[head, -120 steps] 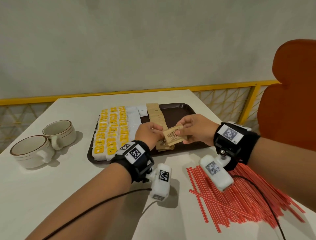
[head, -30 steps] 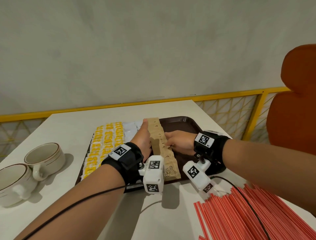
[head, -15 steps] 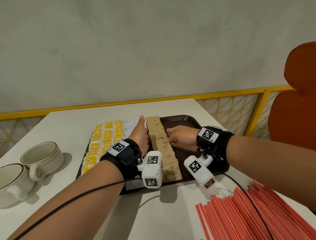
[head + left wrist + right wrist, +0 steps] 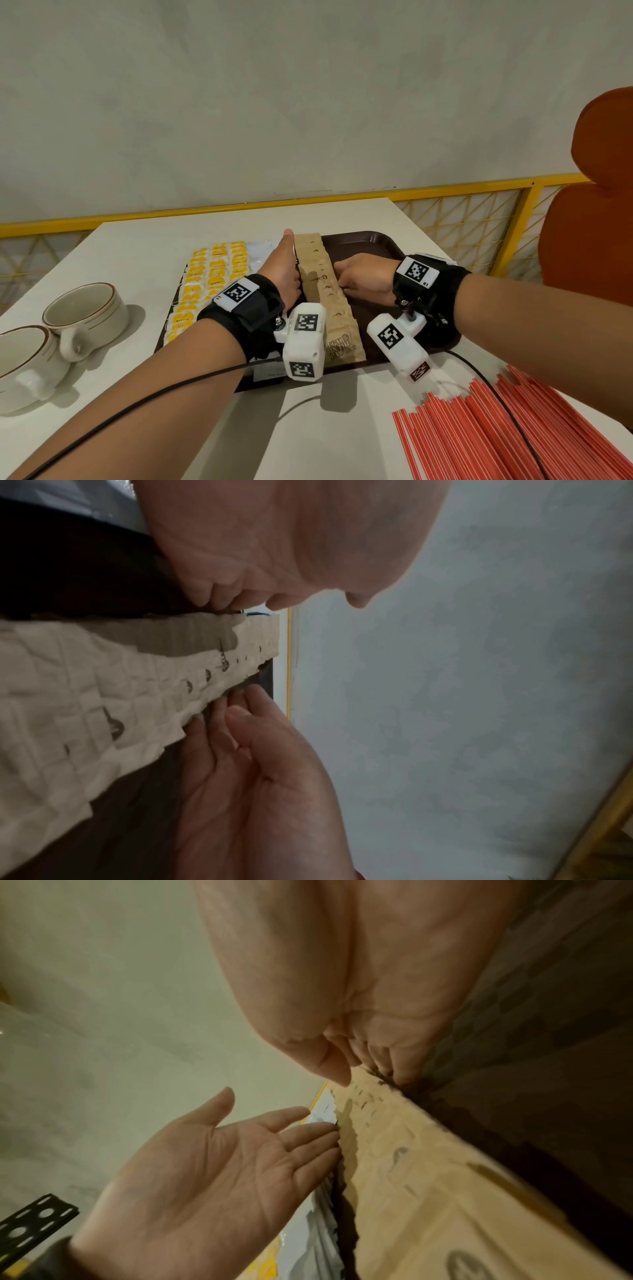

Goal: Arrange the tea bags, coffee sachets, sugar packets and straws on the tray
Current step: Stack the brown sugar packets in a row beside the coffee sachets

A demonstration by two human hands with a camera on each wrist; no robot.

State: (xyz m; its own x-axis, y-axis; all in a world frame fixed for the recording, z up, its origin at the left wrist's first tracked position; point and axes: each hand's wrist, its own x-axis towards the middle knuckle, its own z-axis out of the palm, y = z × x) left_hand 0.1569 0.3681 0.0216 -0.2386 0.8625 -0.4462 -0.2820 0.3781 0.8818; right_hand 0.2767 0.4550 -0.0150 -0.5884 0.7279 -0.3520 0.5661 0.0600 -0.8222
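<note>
The brown packets (image 4: 323, 294) lie in one long overlapping row down the middle of the dark tray (image 4: 373, 241), the row's long axis running from about 6 o'clock, near the person, away to 12 o'clock at the far rim. The left hand (image 4: 284, 270) stands on its edge along the row's 9 o'clock side, its fingers (image 4: 308, 1139) straight and together, their tips against the packets' edges. The right hand (image 4: 363, 281) faces it from the 3 o'clock side, its fingers (image 4: 219, 723) only lightly bent, apart from the thumb, touching the row's other edge and gripping nothing. So the row sits squeezed between two flat hands, roughly at mid-length, and I'd judge any squaring-up push has to go across the row, not along it. To the row's 9 o'clock the white and yellow sachets (image 4: 209, 281) already fill the tray in columns. The red straws (image 4: 513, 431) lie loose on the worktop (image 4: 137, 240) at about 4 o'clock from the tray, nearer the right hand, their lengths roughly parallel to the row. The bare strip of tray at 3 o'clock looks the likely place for them. Two cups (image 4: 85, 311) stand at 8 o'clock.
</note>
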